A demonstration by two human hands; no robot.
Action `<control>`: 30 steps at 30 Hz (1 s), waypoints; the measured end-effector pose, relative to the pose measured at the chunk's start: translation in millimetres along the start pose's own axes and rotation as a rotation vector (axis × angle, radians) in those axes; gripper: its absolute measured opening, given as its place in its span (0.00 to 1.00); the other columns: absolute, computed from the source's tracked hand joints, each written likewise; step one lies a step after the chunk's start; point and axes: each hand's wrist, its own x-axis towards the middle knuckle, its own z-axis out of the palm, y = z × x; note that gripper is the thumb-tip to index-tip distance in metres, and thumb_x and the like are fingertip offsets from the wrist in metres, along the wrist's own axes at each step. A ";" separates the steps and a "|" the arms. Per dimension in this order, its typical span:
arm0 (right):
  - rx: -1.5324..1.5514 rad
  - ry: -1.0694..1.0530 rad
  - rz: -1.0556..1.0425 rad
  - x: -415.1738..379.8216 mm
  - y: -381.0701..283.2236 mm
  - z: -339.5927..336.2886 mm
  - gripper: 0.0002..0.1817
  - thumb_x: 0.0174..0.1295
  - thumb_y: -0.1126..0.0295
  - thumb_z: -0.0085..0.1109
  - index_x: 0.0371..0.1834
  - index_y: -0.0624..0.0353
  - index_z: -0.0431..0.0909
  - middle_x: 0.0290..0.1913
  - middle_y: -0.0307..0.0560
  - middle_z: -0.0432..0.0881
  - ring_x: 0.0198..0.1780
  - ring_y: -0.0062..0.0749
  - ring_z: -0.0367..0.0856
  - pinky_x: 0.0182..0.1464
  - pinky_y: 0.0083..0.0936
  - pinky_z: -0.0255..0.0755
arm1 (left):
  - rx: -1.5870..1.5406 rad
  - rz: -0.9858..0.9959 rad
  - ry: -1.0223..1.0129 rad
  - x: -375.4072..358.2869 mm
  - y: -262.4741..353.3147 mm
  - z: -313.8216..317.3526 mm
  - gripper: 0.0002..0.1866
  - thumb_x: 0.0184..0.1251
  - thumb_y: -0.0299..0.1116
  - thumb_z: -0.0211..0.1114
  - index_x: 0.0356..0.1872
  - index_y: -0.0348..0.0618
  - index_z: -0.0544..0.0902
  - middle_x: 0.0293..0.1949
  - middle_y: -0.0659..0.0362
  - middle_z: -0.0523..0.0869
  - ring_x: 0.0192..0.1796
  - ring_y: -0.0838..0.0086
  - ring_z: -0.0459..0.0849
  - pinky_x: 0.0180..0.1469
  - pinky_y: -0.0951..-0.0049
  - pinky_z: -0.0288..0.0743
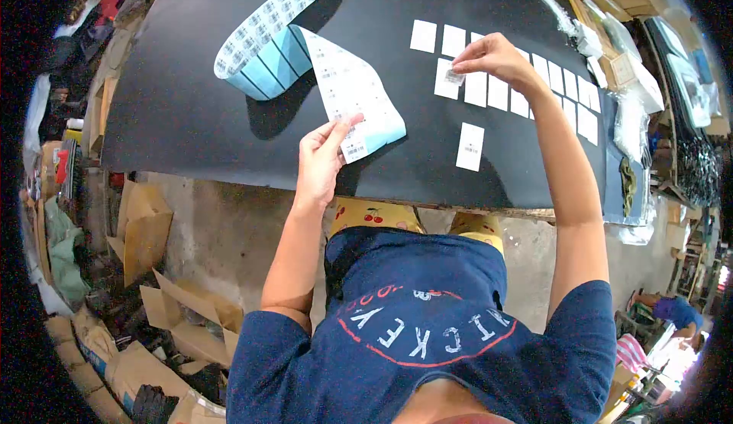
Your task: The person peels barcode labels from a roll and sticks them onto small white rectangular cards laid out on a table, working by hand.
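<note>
My left hand (321, 157) pinches the free end of a long strip of barcode labels (353, 84), white printed on the face and pale blue on the backing. The strip curls back across the table into a loose loop. My right hand (495, 59) has thumb and forefinger pressed together on a small printed label (453, 77), right over a white card (446, 90) in the front row. Nearer to me lies a single white card (470, 147) bearing a barcode label. Part of the card rows is hidden behind my right hand and forearm.
White cards (424, 35) lie in two rows on the black table (191, 80). Plastic bags and boxes (637, 80) crowd its right side. Open cardboard boxes (191, 317) stand on the floor at left. Another person (676, 313) is at the lower right.
</note>
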 end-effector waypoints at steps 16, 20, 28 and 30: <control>-0.031 0.080 0.048 3.4 8.8 14.6 0.12 0.47 0.67 0.71 0.32 0.64 0.87 0.27 0.45 0.85 0.31 0.22 0.80 0.36 0.18 0.70 | 0.011 0.012 -0.010 -1.1 2.3 2.3 0.17 0.73 0.32 0.54 0.51 0.25 0.78 0.47 0.50 0.83 0.46 0.72 0.84 0.50 0.72 0.79; -0.031 0.100 0.034 6.4 15.1 18.9 0.12 0.47 0.68 0.71 0.31 0.64 0.87 0.26 0.44 0.85 0.29 0.21 0.79 0.35 0.18 0.69 | 0.004 0.011 -0.009 -1.6 2.8 3.4 0.17 0.73 0.32 0.54 0.51 0.25 0.77 0.47 0.49 0.83 0.46 0.71 0.84 0.50 0.72 0.79; -0.178 0.198 -0.034 5.3 19.0 27.1 0.11 0.47 0.68 0.69 0.30 0.64 0.87 0.26 0.48 0.85 0.27 0.24 0.79 0.33 0.21 0.71 | -0.006 0.011 -0.014 -1.2 1.8 2.1 0.17 0.73 0.31 0.54 0.52 0.25 0.77 0.47 0.49 0.83 0.46 0.71 0.84 0.51 0.72 0.79; -0.188 0.220 -0.032 4.3 21.1 32.9 0.10 0.47 0.68 0.68 0.29 0.63 0.87 0.26 0.47 0.85 0.29 0.26 0.79 0.34 0.23 0.72 | -0.008 0.013 -0.015 -1.2 1.4 1.4 0.17 0.72 0.31 0.55 0.52 0.25 0.77 0.47 0.50 0.83 0.46 0.72 0.84 0.50 0.72 0.79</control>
